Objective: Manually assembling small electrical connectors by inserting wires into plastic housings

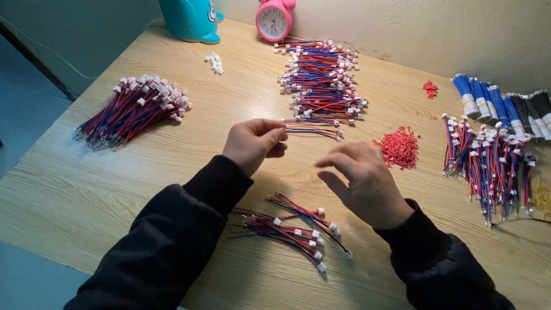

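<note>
— While pinching one end of a thin red-and-blue wire lead (313, 130) in the left hand (252, 143), right hand (363, 182) empty, fingers spread loose just past the lead's white connector end

— Lead where, against the pink alarm clock (275, 18)?

— Well below the clock, under the big stacked pile of connector leads (322, 80)

— Done so far?

— Judging by piles: large bundle (133, 108) far left of the clock, small loose batch (293, 227) nearest the body

— Left?

— Seemingly plenty: red plastic housings (399, 147) down-right of the clock, more leads (488, 158) and banded blue and black wire bundles (505, 106) far right
</note>
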